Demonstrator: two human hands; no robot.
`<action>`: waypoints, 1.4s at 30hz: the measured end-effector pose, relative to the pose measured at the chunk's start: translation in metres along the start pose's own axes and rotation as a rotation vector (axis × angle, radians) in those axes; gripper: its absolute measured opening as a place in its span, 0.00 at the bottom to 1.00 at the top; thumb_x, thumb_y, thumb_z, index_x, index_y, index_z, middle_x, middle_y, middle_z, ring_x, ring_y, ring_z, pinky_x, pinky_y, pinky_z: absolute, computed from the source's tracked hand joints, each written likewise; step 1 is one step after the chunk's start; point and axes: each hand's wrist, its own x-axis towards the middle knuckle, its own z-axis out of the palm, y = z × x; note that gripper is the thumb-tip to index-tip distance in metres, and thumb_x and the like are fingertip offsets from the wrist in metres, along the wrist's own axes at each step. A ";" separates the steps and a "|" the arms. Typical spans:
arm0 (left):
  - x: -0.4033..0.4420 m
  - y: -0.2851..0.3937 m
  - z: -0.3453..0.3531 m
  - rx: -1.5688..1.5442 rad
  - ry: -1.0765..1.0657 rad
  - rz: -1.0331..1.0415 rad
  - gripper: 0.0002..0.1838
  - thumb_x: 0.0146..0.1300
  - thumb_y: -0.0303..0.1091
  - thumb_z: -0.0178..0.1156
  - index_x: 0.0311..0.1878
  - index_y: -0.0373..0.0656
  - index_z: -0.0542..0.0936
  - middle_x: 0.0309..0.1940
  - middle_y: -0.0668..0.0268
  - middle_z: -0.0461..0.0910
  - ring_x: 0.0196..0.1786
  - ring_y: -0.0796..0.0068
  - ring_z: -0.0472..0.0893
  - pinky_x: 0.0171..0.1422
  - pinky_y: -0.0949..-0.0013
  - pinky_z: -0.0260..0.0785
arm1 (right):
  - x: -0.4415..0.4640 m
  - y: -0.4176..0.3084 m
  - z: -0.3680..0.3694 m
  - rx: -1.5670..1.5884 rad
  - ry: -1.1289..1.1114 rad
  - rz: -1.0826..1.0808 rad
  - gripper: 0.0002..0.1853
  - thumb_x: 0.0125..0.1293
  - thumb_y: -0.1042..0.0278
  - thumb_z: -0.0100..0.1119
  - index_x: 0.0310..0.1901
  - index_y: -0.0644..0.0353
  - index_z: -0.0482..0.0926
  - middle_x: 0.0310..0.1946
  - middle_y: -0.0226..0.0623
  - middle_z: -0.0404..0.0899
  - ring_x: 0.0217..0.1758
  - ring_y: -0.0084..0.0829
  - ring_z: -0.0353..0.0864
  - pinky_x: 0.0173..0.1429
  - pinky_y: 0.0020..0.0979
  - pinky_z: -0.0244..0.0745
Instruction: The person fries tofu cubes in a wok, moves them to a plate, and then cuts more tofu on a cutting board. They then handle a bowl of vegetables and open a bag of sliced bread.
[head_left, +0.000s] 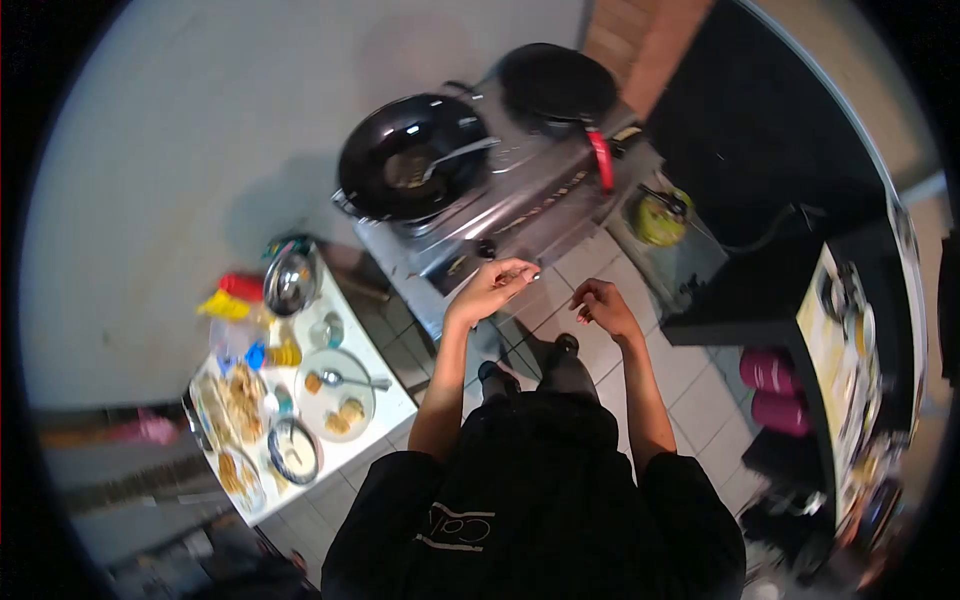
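My left hand point(497, 288) is held in front of my waist, fingers pressed together; whether something small sits at the fingertips I cannot make out. To its right, my right hand point(604, 308) hovers with loosely bent fingers, the thumb apart from them and nothing visible between. Neither hand touches the stove point(535, 190) just beyond them. On its left burner sits a black wok point(365, 165) with a metal spatula point(462, 151) resting inside and a little yellowish liquid at the bottom. A flat black pan point(558, 82) with a red handle point(600, 160) stands on the right burner.
At left, a white table point(385, 410) carries a plate point(318, 405) with a spoon and food pieces, a bowl of white mixture point(292, 452), a steel bowl point(291, 283) and bottles. A green container point(660, 222) stands right of the stove. A dark counter point(740, 330) edges the right side.
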 end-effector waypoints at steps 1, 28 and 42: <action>0.010 0.007 0.015 0.018 -0.046 -0.013 0.16 0.67 0.41 0.56 0.50 0.39 0.79 0.40 0.69 0.79 0.45 0.81 0.74 0.50 0.76 0.67 | -0.013 0.003 -0.012 0.061 0.099 -0.042 0.08 0.61 0.80 0.41 0.34 0.70 0.73 0.28 0.41 0.79 0.24 0.26 0.78 0.28 0.26 0.74; 0.232 0.025 0.595 -0.192 -0.381 -0.030 0.19 0.57 0.27 0.45 0.13 0.33 0.78 0.20 0.67 0.75 0.31 0.79 0.72 0.46 0.73 0.61 | -0.355 0.122 -0.384 0.117 1.063 -0.009 0.07 0.40 0.87 0.45 0.14 0.64 0.67 0.12 0.35 0.72 0.21 0.22 0.72 0.28 0.25 0.68; 0.379 0.025 0.742 -0.185 -0.150 -0.148 0.17 0.66 0.42 0.49 0.53 0.43 0.66 0.40 0.65 0.70 0.32 0.75 0.74 0.33 0.72 0.67 | -0.416 0.146 -0.538 0.287 1.121 -0.035 0.13 0.74 0.70 0.33 0.52 0.65 0.68 0.26 0.38 0.80 0.27 0.22 0.76 0.34 0.25 0.73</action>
